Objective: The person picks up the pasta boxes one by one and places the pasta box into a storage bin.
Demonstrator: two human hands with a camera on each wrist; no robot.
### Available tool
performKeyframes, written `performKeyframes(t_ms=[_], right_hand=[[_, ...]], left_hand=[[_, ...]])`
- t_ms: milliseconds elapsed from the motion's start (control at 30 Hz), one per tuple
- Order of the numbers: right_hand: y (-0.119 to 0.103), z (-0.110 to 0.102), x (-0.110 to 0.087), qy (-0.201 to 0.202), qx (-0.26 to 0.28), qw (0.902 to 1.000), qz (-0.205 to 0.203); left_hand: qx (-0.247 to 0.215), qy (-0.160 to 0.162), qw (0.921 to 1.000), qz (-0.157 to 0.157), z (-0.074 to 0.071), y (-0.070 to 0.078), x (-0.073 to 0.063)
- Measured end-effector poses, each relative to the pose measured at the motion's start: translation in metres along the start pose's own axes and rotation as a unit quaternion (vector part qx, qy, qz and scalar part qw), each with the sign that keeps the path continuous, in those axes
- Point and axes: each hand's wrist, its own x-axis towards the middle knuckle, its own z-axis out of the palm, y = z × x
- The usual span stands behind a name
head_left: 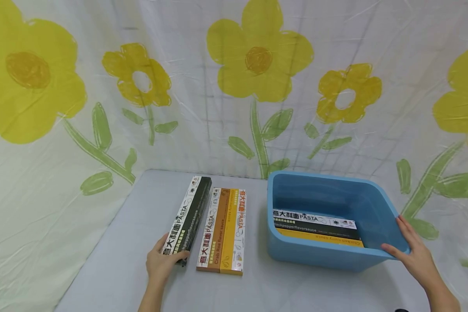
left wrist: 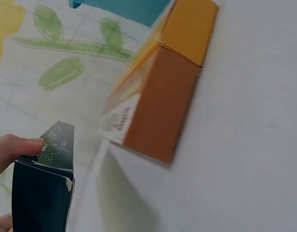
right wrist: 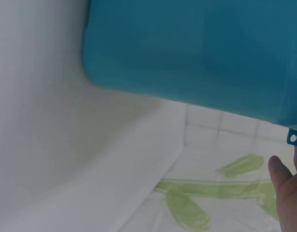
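My left hand grips the near end of a black-and-white pasta box, labelled black pepper flavor sauce. In the left wrist view, the thumb lies on the dark box, whose end edge looks slightly torn. Just right of it, a brown crab roe pasta box and a yellow chicken curry pasta box lie side by side. My right hand holds the near right corner of a blue plastic bin by its rim. Inside the bin lie another black pasta box and a yellow one.
The pale table meets a hanging flower-print cloth behind the boxes and bin. A small dark object shows at the bottom edge of the head view.
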Motion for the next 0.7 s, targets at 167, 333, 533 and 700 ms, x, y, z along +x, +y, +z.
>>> performKeyframes(t_ms=[167,333,533,700], right_hand=[[0.000,0.000,0.000,-0.001,-0.002,1.0000,0.002],[0.000,0.000,0.000,0.000,-0.002,1.0000,-0.002],[0.000,0.000,-0.001,0.000,-0.001,1.0000,-0.005],[-0.001,0.000,0.000,-0.002,-0.002,1.0000,-0.002]], left_hand=[[-0.033,-0.005,0.9994,0.010,-0.002,0.013,-0.002],[-0.045,-0.016,0.9986,0.024,-0.006,0.027,-0.006],[-0.051,-0.033,0.9971,0.045,-0.009,0.051,-0.015],[-0.069,-0.050,0.9936,0.075,-0.009,0.068,-0.021]])
